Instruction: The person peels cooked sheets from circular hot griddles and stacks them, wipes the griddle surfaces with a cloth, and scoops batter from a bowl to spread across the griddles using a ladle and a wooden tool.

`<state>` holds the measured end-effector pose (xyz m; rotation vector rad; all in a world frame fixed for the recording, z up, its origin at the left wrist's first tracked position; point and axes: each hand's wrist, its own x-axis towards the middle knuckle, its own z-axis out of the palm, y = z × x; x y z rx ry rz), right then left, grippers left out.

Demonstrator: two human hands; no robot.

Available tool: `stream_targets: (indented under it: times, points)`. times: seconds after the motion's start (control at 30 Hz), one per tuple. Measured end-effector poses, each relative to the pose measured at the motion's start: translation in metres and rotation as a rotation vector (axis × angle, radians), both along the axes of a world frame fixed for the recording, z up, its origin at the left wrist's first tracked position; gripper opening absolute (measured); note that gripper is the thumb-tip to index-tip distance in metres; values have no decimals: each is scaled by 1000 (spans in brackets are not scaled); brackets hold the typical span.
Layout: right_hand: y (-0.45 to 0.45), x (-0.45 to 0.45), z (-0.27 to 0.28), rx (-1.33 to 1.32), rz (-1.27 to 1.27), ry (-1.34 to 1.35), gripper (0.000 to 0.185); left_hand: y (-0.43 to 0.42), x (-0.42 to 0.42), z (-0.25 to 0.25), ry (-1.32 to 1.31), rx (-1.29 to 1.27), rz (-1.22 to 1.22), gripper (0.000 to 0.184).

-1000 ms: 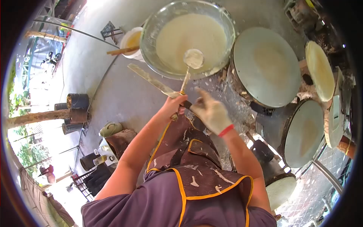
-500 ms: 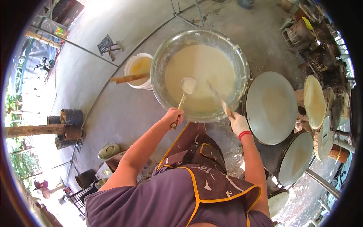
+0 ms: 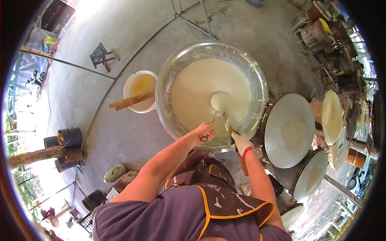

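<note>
A wide metal basin [image 3: 163, 96] holds pale, creamy batter [image 3: 193, 88]. My left hand [image 3: 204, 132] is closed round the handle of a ladle [image 3: 219, 101], whose round bowl is over the batter and looks full of it. My right hand [image 3: 241, 142], in a whitish glove with a red band at the wrist, grips a wooden paddle [image 3: 243, 164]. The paddle's batter-coated end is close beside the ladle's handle, over the near part of the basin; whether the two touch I cannot tell.
Left of the basin stands a white bucket [image 3: 128, 86] with yellowish contents and a wooden piece [image 3: 124, 103] across it. Two round griddle plates [image 3: 289, 130] [image 3: 310, 174] sit at the right, near pale round sheets [image 3: 332, 116]. A folding stool [image 3: 102, 56] stands farther back.
The ladle has moved right across the batter, and my left hand with it. My right hand has shifted left, bringing the paddle close to the ladle. The view has tilted slightly.
</note>
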<state>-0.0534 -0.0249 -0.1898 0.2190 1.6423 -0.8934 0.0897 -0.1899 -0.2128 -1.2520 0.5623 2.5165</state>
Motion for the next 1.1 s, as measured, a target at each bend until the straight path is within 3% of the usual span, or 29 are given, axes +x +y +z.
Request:
stream_targets:
  times: [0.03, 0.1, 0.23, 0.37, 0.47, 0.57, 0.67, 0.77, 0.87, 0.97, 1.07, 1.1]
  points:
    - [-3, 6, 12, -41, -87, -50, 28, -1, 1, 0, 54, 63, 69, 21]
    - [-19, 6, 52, -175, -189, -74, 27, -9, -7, 58, 174, 181, 193, 25]
    - [-69, -26, 175, -584, -285, 10, 29, -39, -50, 227, 404, -303, 169, 22]
    - [-58, -42, 280, -986, -237, 189, 31, -51, -63, 326, 760, -558, 146, 16]
    - [-24, -47, 291, -1096, -216, 149, 31, -41, -48, 352, 756, -749, 99, 18]
    - [22, -31, 275, -869, -267, 310, 30, -6, -21, 348, 431, -866, -2, 18]
    - [85, -20, 246, -678, -279, 258, 25, 40, 4, 321, 233, -690, -74, 21]
    - [143, -8, 224, -506, -286, 228, 21, 71, 23, 283, 282, -110, -45, 20]
    - [197, -9, 217, -502, -234, 228, 20, 119, 34, 292, 330, -68, -85, 21]
    - [244, -3, 235, -632, -248, 307, 19, 168, 54, 334, 368, -389, -4, 23]
    - [277, 2, 246, -781, -304, 362, 16, 217, 53, 354, 160, -755, -97, 22]
    - [286, 4, 244, -764, -275, 360, 17, 228, 50, 356, 143, -723, -106, 22]
